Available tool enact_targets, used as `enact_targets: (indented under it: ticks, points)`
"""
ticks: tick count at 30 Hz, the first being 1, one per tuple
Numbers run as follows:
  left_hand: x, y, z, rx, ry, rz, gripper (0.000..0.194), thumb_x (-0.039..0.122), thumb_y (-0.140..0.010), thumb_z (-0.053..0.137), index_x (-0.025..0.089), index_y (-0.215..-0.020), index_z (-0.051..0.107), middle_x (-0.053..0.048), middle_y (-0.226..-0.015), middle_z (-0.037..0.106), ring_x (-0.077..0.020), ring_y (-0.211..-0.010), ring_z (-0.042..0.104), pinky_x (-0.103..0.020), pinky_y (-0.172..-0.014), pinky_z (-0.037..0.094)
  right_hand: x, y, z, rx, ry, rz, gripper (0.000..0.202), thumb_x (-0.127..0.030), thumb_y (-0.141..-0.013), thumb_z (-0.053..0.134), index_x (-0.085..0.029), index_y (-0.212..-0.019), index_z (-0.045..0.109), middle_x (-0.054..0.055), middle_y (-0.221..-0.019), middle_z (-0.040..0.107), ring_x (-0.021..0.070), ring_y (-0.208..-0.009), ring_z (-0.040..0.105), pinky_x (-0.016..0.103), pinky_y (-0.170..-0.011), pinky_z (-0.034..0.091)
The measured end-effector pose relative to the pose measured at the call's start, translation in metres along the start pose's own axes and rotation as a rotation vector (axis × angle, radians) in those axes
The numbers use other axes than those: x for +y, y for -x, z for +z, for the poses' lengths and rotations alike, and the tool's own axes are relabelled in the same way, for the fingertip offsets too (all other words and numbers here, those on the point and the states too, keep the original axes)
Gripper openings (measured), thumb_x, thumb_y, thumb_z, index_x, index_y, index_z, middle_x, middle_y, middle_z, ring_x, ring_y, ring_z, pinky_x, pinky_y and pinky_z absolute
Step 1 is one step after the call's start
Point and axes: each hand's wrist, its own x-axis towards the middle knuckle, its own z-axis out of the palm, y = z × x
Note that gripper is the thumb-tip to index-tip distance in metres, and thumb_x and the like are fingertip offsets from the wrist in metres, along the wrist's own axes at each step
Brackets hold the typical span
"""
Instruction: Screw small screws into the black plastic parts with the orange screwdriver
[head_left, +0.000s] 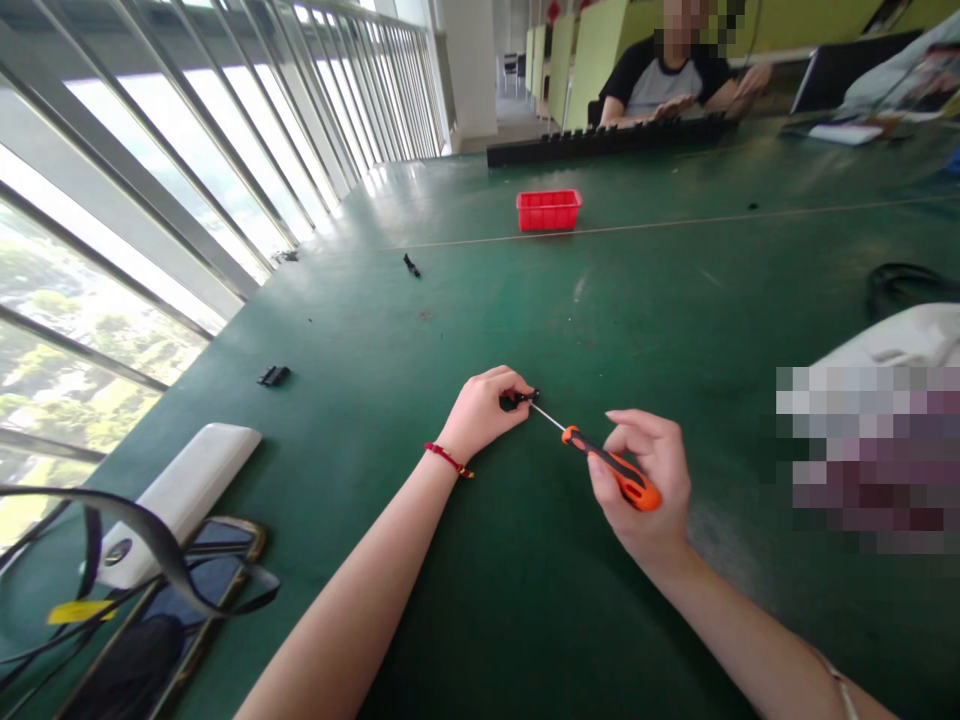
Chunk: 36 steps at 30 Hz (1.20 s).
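Observation:
Near the middle of the view, my left hand (487, 408) pinches a small black part (519, 399) between thumb and fingers, just above or on the green table. A red bracelet circles that wrist. To its right, my right hand (646, 475) holds an orange and black screwdriver (613, 468) by the handle, thumb on one side and fingers on the other. The thin metal shaft points up and left, and its tip meets the black part or lies right beside it. The exact contact is too small to tell.
On the green table (360, 350) are a red bin (549, 212), black pieces (412, 265) (274, 376), a white power bank (180, 500), a phone (202, 575) with cables, and a white cloth (900, 335). Behind a black strip (600, 143) sits a person (667, 80). Railings run left.

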Motion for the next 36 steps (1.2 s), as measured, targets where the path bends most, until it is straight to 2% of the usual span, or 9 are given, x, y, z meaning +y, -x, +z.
enact_targets:
  ticks: [3, 8, 13, 15, 19, 25, 31, 33, 36]
  points:
    - [0.0004, 0.0002, -0.0003, -0.004, 0.003, 0.000, 0.012, 0.010, -0.072, 0.059, 0.016, -0.078, 0.067, -0.003, -0.084, 0.067, -0.0121, -0.072, 0.061, -0.024, -0.067, 0.050, 0.0004, 0.0010, 0.0000, -0.024, 0.057, 0.008, 0.022, -0.016, -0.077, 0.060, -0.021, -0.098, 0.056, -0.004, -0.064, 0.048, 0.0113, -0.055, 0.050, 0.025, -0.053, 0.047]
    - [0.0012, 0.0002, -0.0009, -0.012, 0.004, 0.005, 0.011, 0.009, -0.072, 0.058, 0.016, -0.077, 0.065, -0.002, -0.084, 0.066, -0.0121, -0.073, 0.061, -0.024, -0.069, 0.049, 0.0005, -0.0013, 0.0017, 0.106, -0.044, -0.063, 0.040, -0.015, -0.073, 0.061, -0.021, -0.111, 0.049, 0.001, -0.084, 0.052, 0.0135, -0.070, 0.055, 0.028, -0.060, 0.050]
    - [0.0014, 0.0002, -0.0011, -0.014, 0.003, 0.006, 0.011, 0.009, -0.071, 0.058, 0.017, -0.076, 0.064, -0.002, -0.086, 0.066, -0.0126, -0.075, 0.061, -0.025, -0.070, 0.050, 0.0049, 0.0030, -0.0016, -0.042, 0.024, 0.010, 0.024, -0.021, -0.079, 0.055, -0.020, -0.104, 0.055, -0.004, -0.061, 0.046, 0.0124, -0.055, 0.048, 0.027, -0.054, 0.047]
    - [0.0012, 0.0004, -0.0008, -0.014, 0.003, 0.005, 0.011, 0.009, -0.072, 0.058, 0.017, -0.076, 0.064, -0.002, -0.086, 0.066, -0.0127, -0.075, 0.061, -0.025, -0.070, 0.050, 0.0040, 0.0028, -0.0013, -0.007, 0.032, -0.023, 0.026, -0.018, -0.078, 0.057, -0.021, -0.103, 0.055, -0.003, -0.066, 0.049, 0.0121, -0.056, 0.050, 0.027, -0.054, 0.047]
    - [0.0009, 0.0006, -0.0002, -0.013, 0.004, 0.010, 0.011, 0.009, -0.072, 0.058, 0.017, -0.076, 0.064, -0.002, -0.085, 0.065, -0.0127, -0.075, 0.061, -0.025, -0.071, 0.050, -0.0007, -0.0021, 0.0003, 0.080, -0.012, -0.103, 0.043, -0.015, -0.073, 0.060, -0.021, -0.114, 0.047, 0.002, -0.083, 0.051, 0.0148, -0.068, 0.055, 0.030, -0.059, 0.051]
    - [0.0010, 0.0004, -0.0004, -0.021, -0.002, 0.015, 0.010, 0.009, -0.071, 0.058, 0.016, -0.076, 0.063, -0.002, -0.085, 0.065, -0.0125, -0.075, 0.061, -0.025, -0.072, 0.050, -0.0014, -0.0014, -0.0022, -0.023, 0.152, -0.092, 0.015, -0.021, -0.078, 0.056, -0.022, -0.093, 0.056, -0.003, -0.062, 0.051, 0.0121, -0.054, 0.048, 0.030, -0.057, 0.047]
    - [0.0005, 0.0007, -0.0001, -0.015, 0.002, 0.017, 0.012, 0.008, -0.071, 0.057, 0.017, -0.076, 0.063, -0.002, -0.085, 0.065, -0.0123, -0.075, 0.061, -0.025, -0.072, 0.050, 0.0011, -0.0004, 0.0001, 0.081, 0.040, -0.121, 0.042, -0.018, -0.072, 0.060, -0.021, -0.113, 0.049, 0.002, -0.084, 0.052, 0.0164, -0.071, 0.056, 0.033, -0.063, 0.051]
    - [0.0004, 0.0007, 0.0001, -0.018, 0.005, 0.014, 0.012, 0.008, -0.071, 0.057, 0.017, -0.076, 0.064, -0.002, -0.085, 0.065, -0.0123, -0.074, 0.061, -0.025, -0.071, 0.050, 0.0015, -0.0002, -0.0008, 0.034, 0.063, -0.097, 0.039, -0.021, -0.073, 0.058, -0.020, -0.111, 0.050, 0.000, -0.075, 0.051, 0.0157, -0.066, 0.053, 0.034, -0.063, 0.049]
    - [0.0005, 0.0009, 0.0003, -0.020, 0.001, 0.010, 0.012, 0.008, -0.071, 0.057, 0.017, -0.076, 0.064, -0.003, -0.086, 0.065, -0.0127, -0.074, 0.061, -0.025, -0.071, 0.051, 0.0013, 0.0008, -0.0021, -0.013, 0.142, -0.072, 0.022, -0.022, -0.076, 0.057, -0.021, -0.099, 0.056, -0.003, -0.062, 0.049, 0.0143, -0.059, 0.049, 0.031, -0.060, 0.047]
